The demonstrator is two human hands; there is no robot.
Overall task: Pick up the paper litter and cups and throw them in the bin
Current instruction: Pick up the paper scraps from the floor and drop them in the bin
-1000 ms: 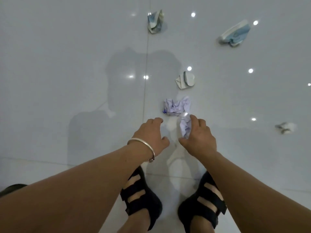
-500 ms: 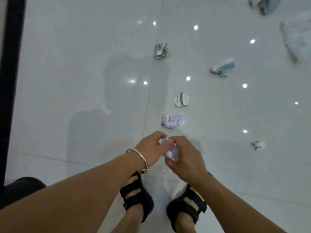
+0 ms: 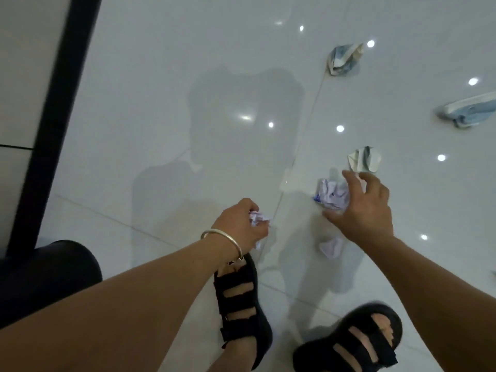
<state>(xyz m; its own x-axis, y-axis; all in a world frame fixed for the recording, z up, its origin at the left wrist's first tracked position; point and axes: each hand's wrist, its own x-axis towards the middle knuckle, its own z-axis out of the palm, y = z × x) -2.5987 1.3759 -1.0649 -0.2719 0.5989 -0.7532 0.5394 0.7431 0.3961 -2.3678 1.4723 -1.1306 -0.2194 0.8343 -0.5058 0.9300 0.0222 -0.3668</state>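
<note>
My left hand (image 3: 241,226) grips a small crumpled lilac paper ball (image 3: 256,218) just above the glossy white floor. My right hand (image 3: 362,208) reaches further right. Its thumb and fingers curl around a second, larger crumpled lilac paper (image 3: 332,196). A pale lilac reflection (image 3: 331,248) shows on the floor below that hand. A flattened white paper cup (image 3: 365,159) lies just beyond my right fingers. Two crushed blue-and-white cups lie further off, one (image 3: 346,60) at the back and one (image 3: 469,112) at the right edge. No bin is clearly seen.
A black strip (image 3: 56,103) runs along the wall at the left. A dark rounded object (image 3: 45,277) sits at the lower left. My feet in black sandals (image 3: 241,304) stand on the tiles below my hands.
The small paper passed from my right hand into my left hand. My right hand then moved right and forward onto the second crumpled paper. The view swung left.
</note>
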